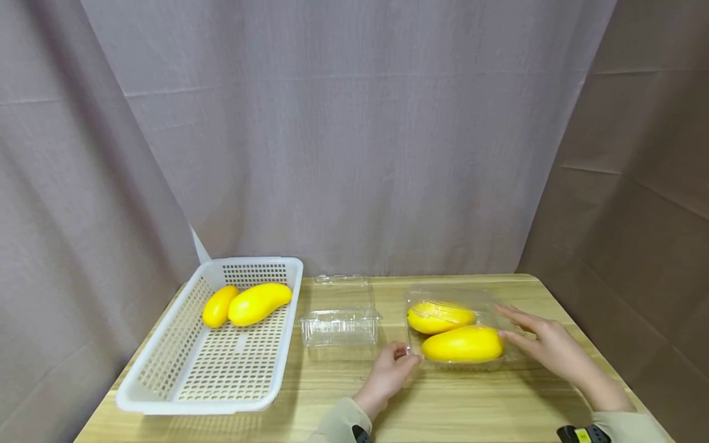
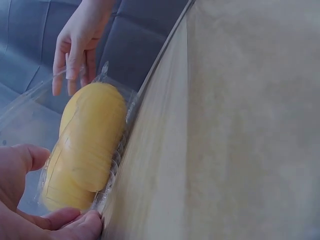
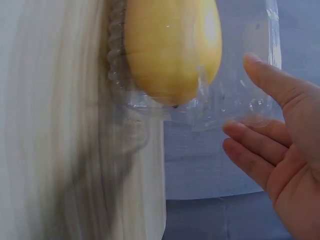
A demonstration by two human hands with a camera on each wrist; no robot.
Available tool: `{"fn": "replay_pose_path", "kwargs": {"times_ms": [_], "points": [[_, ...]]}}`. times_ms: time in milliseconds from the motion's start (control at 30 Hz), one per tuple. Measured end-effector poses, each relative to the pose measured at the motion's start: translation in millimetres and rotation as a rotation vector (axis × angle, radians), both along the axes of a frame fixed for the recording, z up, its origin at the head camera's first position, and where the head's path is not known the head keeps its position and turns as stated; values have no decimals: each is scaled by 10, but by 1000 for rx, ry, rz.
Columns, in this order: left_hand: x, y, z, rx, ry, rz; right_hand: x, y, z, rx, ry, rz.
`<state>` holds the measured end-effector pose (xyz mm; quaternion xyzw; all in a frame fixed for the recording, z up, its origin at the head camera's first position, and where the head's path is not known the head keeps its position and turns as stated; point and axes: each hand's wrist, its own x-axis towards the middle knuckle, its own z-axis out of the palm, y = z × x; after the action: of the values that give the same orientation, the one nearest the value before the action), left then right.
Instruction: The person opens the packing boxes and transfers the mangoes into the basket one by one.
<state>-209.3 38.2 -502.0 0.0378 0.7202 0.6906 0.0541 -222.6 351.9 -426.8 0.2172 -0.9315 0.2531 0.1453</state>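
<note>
Two yellow mangoes (image 1: 463,344) lie side by side in a clear plastic clamshell box (image 2: 116,162) on the wooden table. Its see-through lid (image 3: 240,100) stands tilted over the rear mango (image 1: 440,317). At the box's front left corner, my left hand (image 1: 389,372) holds the edge with curled fingers, the thumb spread apart from them in the left wrist view. My right hand (image 1: 556,347) is at the right side, its fingers fairly straight and touching the lid's edge. Exact contact through the clear plastic is hard to make out.
A white perforated basket (image 1: 277,369) stands on the left, holding a smaller mango (image 1: 218,306) and a larger mango (image 1: 259,304). Between basket and box sits another clear plastic box (image 1: 339,329) with its lid folded back. Grey curtains (image 1: 354,154) hang behind the table (image 1: 443,412).
</note>
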Motion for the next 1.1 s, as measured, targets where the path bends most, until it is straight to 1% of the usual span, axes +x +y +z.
{"fn": "replay_pose_path", "kwargs": {"times_ms": [133, 200, 333, 433, 500, 633, 767, 933, 1033, 1100], "points": [[42, -36, -15, 19, 4, -3, -52, -62, 57, -55, -2, -61], [51, -49, -15, 24, 2, -6, -86, -95, 102, -108, -16, -96], [55, -70, -4, 20, -2, -10, -175, -151, 200, -250, -61, -144], [53, -81, 6, 10, -3, -14, -250, -172, 260, -330, -90, -175], [50, -78, 0, 8, -1, -14, -301, -186, 287, -359, -105, -191], [42, -61, -25, 10, 0, -13, -424, -223, 289, -426, -138, -157], [47, -58, -17, 13, 0, -15, -549, -257, 257, -445, -163, -115], [48, -66, 1, 2, -2, -17, -648, -260, 199, -453, -199, -82], [43, -70, 9, 1, -18, -21, -691, -262, 171, -462, -259, -51], [40, -72, 18, -1, -25, -22, -719, -266, 157, -443, -311, -33]]}}
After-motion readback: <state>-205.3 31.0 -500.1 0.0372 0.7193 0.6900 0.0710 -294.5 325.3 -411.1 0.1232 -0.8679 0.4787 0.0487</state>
